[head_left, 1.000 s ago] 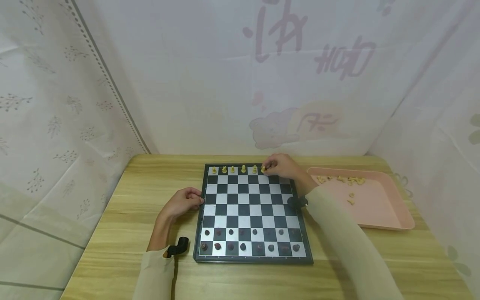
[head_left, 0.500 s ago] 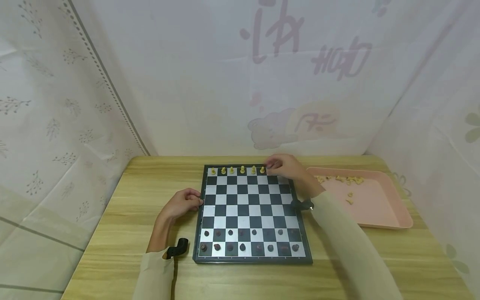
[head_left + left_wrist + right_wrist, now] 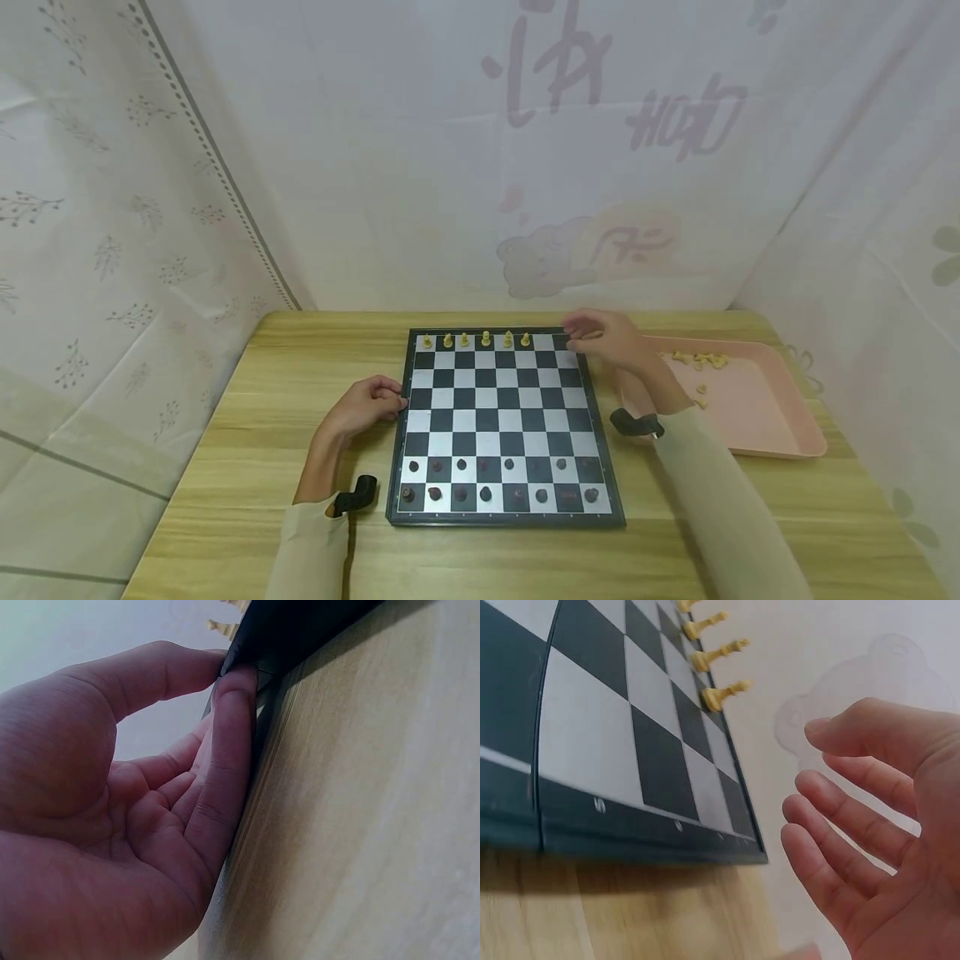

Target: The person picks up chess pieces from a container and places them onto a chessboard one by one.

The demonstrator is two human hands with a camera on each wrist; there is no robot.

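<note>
- Chessboard [image 3: 498,400]: blk frame, blk & silvery-white sqs, small pale marks along border, seam across; flat on wood-grain table [image 3: 300,358], ctr of head view, between both hands
- Yellow chess pcs [image 3: 486,338], qty 6: pale, upright, in far row, one per sq from far L corner to sixth sq; heads of differing shapes
- Dark chess pcs [image 3: 486,494]: two near rows, blackish to deep red, some hard to make out against blk sqs
- Changed vs 1.0 s ago: R hand [image 3: 609,335] was at sixth yellow pc [image 3: 526,340], fingers on it; now off to the R, that pc standing free
- Also changed: R forearm now over L part of tray, hiding some loose pcs seen earlier
- Unchanged: L hand [image 3: 367,406] at same spot on board's L edge; dark rows as before
- R hand, state: fingers apart & gently bent, thumb clear of them, nothing held; by board's far R corner, R of the yellow row, not touching any pc
- L hand, state: thumb & forefinger pinching board's L edge, other fingers folded in; well apart from R hand
- Tray [image 3: 750,421]: pink, shallow, rounded corners, on table R of board, w/ loose yellow pcs [image 3: 717,362] lying mostly along far side, a couple nearer mid
- Worn: beige sleeves [image 3: 712,483], blk wrist mounts [image 3: 637,423], both arms
</note>
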